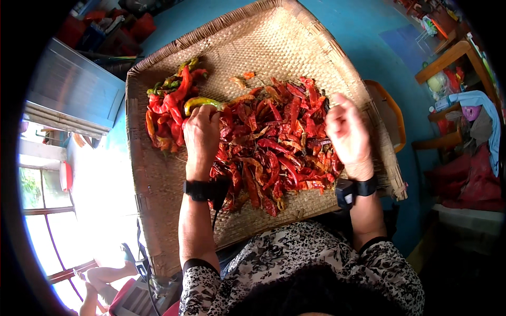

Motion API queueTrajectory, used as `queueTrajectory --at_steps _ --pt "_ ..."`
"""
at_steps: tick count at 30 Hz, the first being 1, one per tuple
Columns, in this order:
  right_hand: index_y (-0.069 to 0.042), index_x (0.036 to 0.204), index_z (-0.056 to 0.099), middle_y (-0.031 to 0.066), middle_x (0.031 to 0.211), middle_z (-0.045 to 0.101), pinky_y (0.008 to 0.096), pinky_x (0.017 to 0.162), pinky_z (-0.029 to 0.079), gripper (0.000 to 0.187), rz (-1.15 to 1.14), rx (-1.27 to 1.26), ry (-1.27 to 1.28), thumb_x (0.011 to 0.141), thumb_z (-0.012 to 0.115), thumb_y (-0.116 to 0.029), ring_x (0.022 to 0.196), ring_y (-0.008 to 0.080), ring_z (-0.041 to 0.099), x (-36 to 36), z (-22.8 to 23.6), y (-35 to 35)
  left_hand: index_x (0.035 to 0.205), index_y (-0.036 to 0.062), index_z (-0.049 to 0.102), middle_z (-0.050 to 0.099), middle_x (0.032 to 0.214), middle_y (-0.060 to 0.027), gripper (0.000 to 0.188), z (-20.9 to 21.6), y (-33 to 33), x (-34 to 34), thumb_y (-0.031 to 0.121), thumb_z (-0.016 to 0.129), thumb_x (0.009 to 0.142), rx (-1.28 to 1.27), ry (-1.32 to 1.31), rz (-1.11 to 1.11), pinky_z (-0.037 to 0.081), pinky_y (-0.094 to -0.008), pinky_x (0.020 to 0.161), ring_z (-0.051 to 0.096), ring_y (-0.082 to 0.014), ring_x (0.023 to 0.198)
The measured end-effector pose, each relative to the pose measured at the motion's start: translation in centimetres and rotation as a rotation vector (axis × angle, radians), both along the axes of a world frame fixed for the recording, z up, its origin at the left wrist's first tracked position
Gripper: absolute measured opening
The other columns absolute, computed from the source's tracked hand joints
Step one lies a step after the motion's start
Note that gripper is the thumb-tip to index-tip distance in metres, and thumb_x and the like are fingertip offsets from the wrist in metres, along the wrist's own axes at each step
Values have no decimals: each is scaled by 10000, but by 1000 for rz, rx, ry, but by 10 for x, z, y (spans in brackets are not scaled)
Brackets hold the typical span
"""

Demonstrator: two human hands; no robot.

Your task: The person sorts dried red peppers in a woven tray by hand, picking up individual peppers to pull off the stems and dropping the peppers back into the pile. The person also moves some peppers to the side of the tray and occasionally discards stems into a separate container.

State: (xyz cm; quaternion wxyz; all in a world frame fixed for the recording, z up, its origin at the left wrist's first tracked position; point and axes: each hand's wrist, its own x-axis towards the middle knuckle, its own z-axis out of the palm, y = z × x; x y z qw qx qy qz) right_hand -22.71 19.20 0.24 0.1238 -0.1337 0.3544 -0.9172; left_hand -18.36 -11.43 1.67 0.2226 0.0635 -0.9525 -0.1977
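A large woven basket tray [247, 45] lies in front of me, holding a broad heap of dried red chili peppers [274, 152]. My left hand [200, 131] is closed at the left edge of this heap, its fingertips on a yellow-green chili pepper [205, 102]. Beside it on the left sits a smaller pile of fresher, glossy red and green chili peppers [171, 102]. Above the heap's right side hangs my right hand [348, 131], slightly blurred, its fingers loosely bent and apart with nothing visible in them. Both wrists wear black straps with small devices.
An orange-rimmed object [398, 113] shows past the tray's right edge. Farther right stands a wooden chair [445, 66] with cloths on it. A pale blue cabinet [74, 81] stands at left, above bright windows. Another person's bare legs [105, 276] appear at lower left.
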Motion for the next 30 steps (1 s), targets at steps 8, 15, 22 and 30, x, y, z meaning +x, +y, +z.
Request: queueTrajectory --at_steps 8,15,22,30 --pt "-123 1269 606 87 1232 582 231 625 547 453 -231 901 768 837 731 -76 787 112 634 23 14 -27 964 61 637 623 904 -95 173 48 95 41 -25 685 822 31 242 -460 545 -360 628 659 -262 773" --pt "-58 1055 694 71 836 679 276 612 535 205 -230 996 844 854 689 -19 751 158 656 21 13 -24 1110 23 606 632 971 -136 345 44 104 42 -91 678 792 385 208 -534 553 -344 691 652 -274 806" --pt "-26 1042 656 68 837 691 246 564 516 281 -237 -143 -33 947 641 -290 660 121 616 -12 13 29 1076 66 627 642 1023 -122 182 20 77 -2 21 577 907 117 112 -404 555 -397 651 669 -316 825" --pt "16 1281 550 119 980 658 276 720 526 545 5 -434 57 916 658 -374 836 169 604 -24 2 41 1167 104 581 555 1215 -111 314 -18 76 -29 30 569 862 -241 32 -339 546 -410 775 634 -306 1006"
